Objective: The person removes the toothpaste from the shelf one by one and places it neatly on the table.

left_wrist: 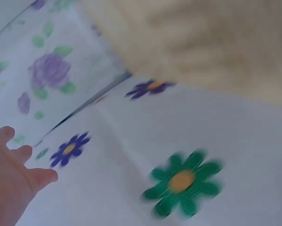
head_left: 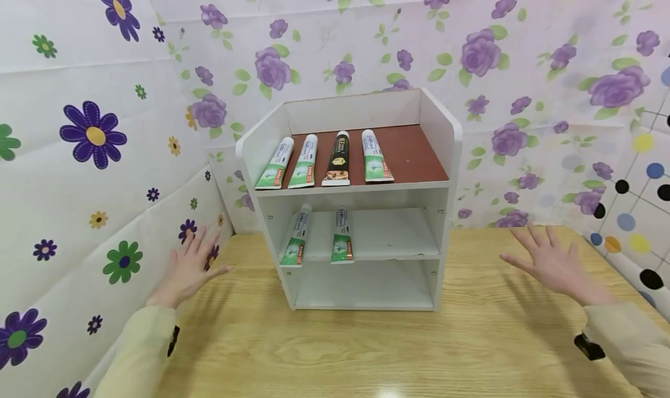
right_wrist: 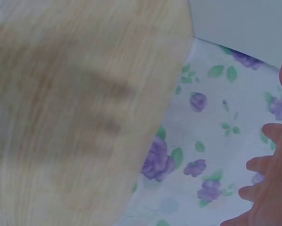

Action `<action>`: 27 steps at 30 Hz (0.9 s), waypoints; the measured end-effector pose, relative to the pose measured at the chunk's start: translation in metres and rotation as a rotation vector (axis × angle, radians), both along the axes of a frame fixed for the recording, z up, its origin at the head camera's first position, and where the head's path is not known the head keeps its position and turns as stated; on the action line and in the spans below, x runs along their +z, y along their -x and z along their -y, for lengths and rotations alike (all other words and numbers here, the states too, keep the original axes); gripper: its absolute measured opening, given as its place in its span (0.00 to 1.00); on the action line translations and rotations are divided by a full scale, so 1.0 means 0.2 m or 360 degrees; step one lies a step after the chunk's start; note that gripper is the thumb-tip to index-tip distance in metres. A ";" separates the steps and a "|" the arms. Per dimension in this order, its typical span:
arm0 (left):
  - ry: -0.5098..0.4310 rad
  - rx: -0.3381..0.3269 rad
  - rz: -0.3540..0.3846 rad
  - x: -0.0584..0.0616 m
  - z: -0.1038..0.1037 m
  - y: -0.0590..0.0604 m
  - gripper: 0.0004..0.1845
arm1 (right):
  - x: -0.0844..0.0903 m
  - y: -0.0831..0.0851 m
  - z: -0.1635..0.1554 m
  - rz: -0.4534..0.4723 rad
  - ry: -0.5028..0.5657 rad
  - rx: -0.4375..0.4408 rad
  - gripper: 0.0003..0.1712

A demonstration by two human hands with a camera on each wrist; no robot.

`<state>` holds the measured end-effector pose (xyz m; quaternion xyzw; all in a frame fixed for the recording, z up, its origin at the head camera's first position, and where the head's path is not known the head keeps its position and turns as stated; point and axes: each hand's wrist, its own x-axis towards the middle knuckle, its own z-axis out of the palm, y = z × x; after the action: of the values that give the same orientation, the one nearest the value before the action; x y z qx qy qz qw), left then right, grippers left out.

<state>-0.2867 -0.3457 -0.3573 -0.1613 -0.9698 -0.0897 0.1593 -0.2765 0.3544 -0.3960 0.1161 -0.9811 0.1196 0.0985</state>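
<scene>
Both hands hover over the wooden table (head_left: 366, 351) with fingers spread wide, and neither holds anything. The left hand (head_left: 191, 264) is out to the left of the white shelf unit (head_left: 356, 206), palm down, fingers straight and fanned, thumb pointing in toward the shelf; it sits close to the flowered sheet (head_left: 78, 171) that lines the left side, though whether it touches the sheet cannot be told. In the left wrist view the same fingers (left_wrist: 23, 153) show apart and relaxed above the blurred flower pattern. The right hand (head_left: 549, 261) is out to the right of the shelf unit, well apart from it, fingers likewise straight and splayed, thumb angled inward; the right wrist view shows its fingers (right_wrist: 268, 162) open over the rose-printed sheet (right_wrist: 202, 150). The shelf unit stands on the table between the two hands. On its brown top shelf four tubes lie side by side: three green-and-white tubes (head_left: 275, 163) and one black tube (head_left: 337, 158). On the middle shelf lie two more green-and-white tubes (head_left: 342, 235), toward the left.
</scene>
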 end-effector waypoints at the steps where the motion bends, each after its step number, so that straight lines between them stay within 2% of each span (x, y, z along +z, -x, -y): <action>1: -0.0003 -0.0003 -0.0019 0.03 0.00 0.01 0.46 | 0.02 0.00 0.00 0.0001 -0.0011 -0.0002 0.47; 4: 0.0026 -0.0002 -0.0073 0.11 0.00 0.03 0.47 | 0.08 0.02 0.00 -0.0013 -0.0035 0.0011 0.48; 8: 0.0018 -0.0023 -0.0082 0.19 -0.02 0.04 0.48 | 0.18 0.03 0.02 -0.0087 -0.0039 0.0054 0.46; 13: -0.0091 -0.0124 -0.0110 0.27 -0.04 0.05 0.48 | 0.31 0.06 0.07 -0.0065 0.0136 0.0099 0.44; 15: -0.0153 -0.0164 -0.0109 0.30 -0.05 0.07 0.48 | 0.36 0.07 0.09 -0.0124 0.0175 0.0148 0.42; 20: -0.0453 -0.0315 -0.0061 0.38 -0.10 0.07 0.47 | 0.50 0.09 0.15 -0.0249 0.0293 0.0265 0.39; 23: -0.0680 -0.0422 -0.0038 0.45 -0.14 0.07 0.44 | 0.60 0.09 0.18 -0.0193 0.0427 0.0275 0.40; 27: -0.0962 -0.0521 -0.0035 0.56 -0.19 0.05 0.38 | 0.72 0.08 0.22 -0.0238 0.0477 0.0308 0.37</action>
<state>-0.2970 -0.3080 -0.2459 -0.2612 -0.8588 -0.3957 0.1939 -0.2931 0.3097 -0.2523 0.2026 -0.9264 0.2645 0.1753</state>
